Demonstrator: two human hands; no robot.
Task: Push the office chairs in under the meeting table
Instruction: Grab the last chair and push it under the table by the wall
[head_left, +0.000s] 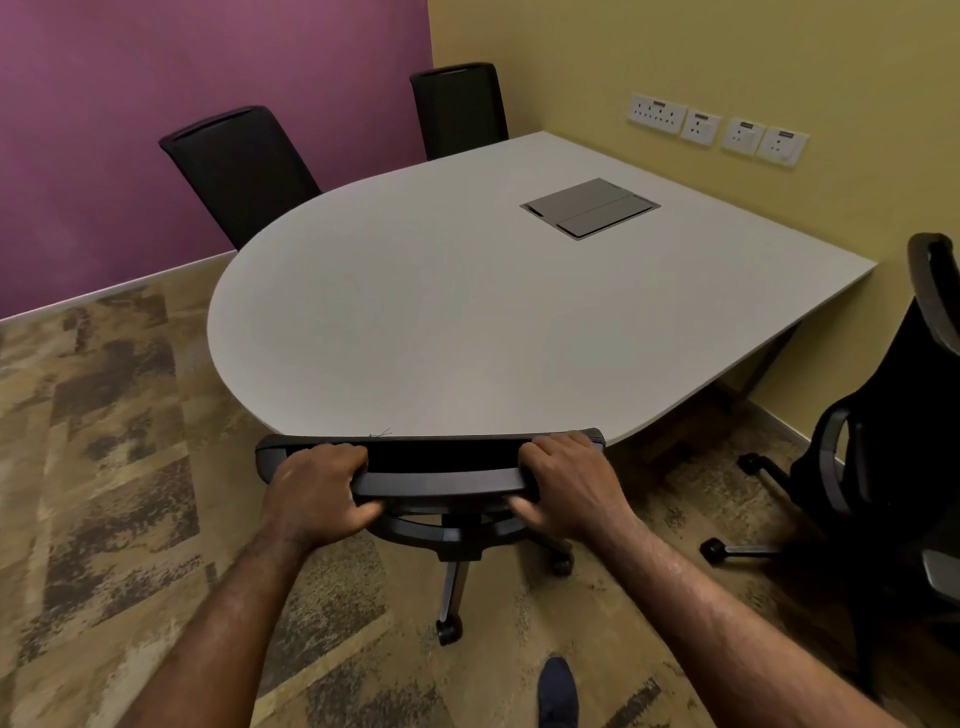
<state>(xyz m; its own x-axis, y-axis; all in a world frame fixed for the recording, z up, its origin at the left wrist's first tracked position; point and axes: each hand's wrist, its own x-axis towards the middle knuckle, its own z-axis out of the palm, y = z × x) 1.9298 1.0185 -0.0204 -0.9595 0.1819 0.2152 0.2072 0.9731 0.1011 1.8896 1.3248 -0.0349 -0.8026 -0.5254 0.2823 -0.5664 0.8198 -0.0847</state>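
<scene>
Now both hands grip the top bar of the near chair (439, 480), the left hand (317, 491) and right hand (569, 486) each with fingers curled over the bar and thumb beneath, one at either end. That chair's back meets the rounded near edge of the table (467, 322), its seat hidden under the top and its wheeled base showing on the carpet (104, 441). Two more chairs (239, 171) (460, 109) stand tucked in on the far side, and a fourth chair (883, 441) stands on the right, away from the table.
</scene>
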